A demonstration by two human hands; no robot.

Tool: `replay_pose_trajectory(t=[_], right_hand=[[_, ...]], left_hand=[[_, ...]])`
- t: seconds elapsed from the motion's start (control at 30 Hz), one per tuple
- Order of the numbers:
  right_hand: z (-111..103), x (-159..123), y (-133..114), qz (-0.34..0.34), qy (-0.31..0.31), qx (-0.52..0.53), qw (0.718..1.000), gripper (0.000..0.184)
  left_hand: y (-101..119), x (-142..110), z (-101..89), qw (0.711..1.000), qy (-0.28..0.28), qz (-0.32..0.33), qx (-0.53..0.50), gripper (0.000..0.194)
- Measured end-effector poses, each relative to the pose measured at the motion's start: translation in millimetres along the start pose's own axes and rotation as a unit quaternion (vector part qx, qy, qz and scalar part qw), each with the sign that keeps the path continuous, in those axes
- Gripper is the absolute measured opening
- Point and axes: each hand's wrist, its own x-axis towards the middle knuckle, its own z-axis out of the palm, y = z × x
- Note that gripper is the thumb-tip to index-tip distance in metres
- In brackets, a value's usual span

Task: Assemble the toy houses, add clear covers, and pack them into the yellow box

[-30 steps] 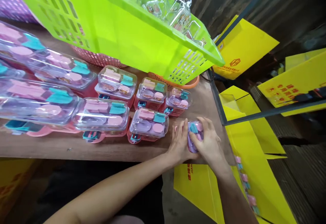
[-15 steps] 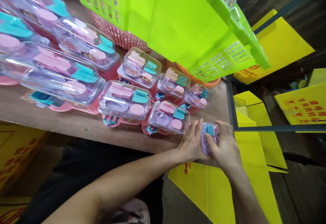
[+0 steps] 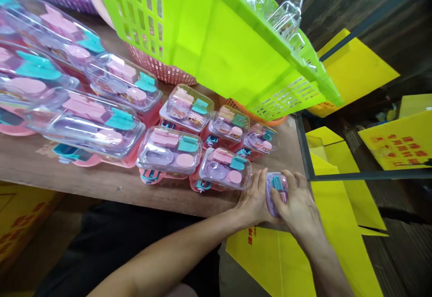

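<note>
Near the right end of the table, a small clear-lidded toy case (image 3: 276,183) with a lilac tray and teal and pink pieces is held between my two hands. My left hand (image 3: 253,201) presses against its left side, fingers together. My right hand (image 3: 299,200) wraps round its right side, with the thumb lying over the lid. The underside of this case is hidden. Just left of my left hand stands a similar toy case (image 3: 224,171) with a pink base and teal fittings, and another toy case (image 3: 168,153) is beside that one.
More filled cases (image 3: 97,121) stand in rows to the left on the brown table (image 3: 101,184). A lime-green basket (image 3: 216,40) with clear plastic parts looms above the back. Behind are a pink basket (image 3: 158,69) and an orange basket (image 3: 236,105). Yellow cartons (image 3: 327,211) lie beyond the table's right edge.
The view has shifted, so the table and cases appear lower and the green basket further left. Both hands keep their hold on the small toy case.
</note>
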Motion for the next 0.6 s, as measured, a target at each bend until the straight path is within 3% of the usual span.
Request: replay_pose_trajectory(t=[0.37,0.6], right_hand=[[-7,-4,-19,0.023,0.027,-0.152,0.988,0.048],[-13,-6,-37,0.02,0.026,-0.233,0.972,0.043]], left_hand=[[2,3,-5.1,0.999,-0.012,0.007,0.038,0.119],[1,3,-4.8,0.999,-0.007,0.017,0.032,0.095]])
